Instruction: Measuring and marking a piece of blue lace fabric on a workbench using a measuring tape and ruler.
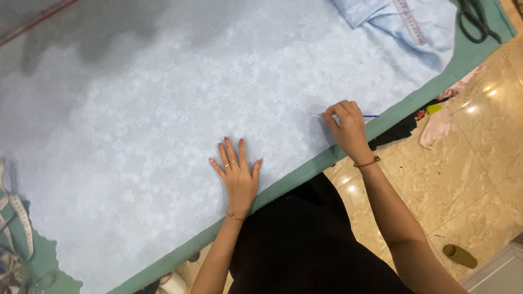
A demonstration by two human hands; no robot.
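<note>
1. The left hand [238, 173] lies flat, palm down and fingers spread wide, on the pale blue cloth [163, 125] close to the near edge of the bench [305, 170]. It holds nothing. There are rings on the fingers and a thin bracelet at the wrist.
2. The right hand [347, 128] is further to the right, also near the bench edge. Its fingers are pinched narrow around a thin blue pen [370, 116], whose tip touches the cloth. A cord bracelet sits on this wrist.
3. The cloth is spread flat over nearly the whole bench, light blue with a faint raised flower pattern. Both hands rest on it, well apart from each other.
4. The bench has a green top that shows as a strip along the near edge and at the corners.
5. Below the bench edge, on the shiny tiled floor [479, 179], lie scraps of pink and black fabric [436, 128] and a small olive-coloured spool [459, 256].
6. At the far left corner a white tape measure [22, 218] trails over the green top.
7. At the far right end lies a folded piece of light blue fabric [392, 22] with a ruler [409, 22] across it; just beside it, on the green top, is a pair of dark scissors [476, 20].
</note>
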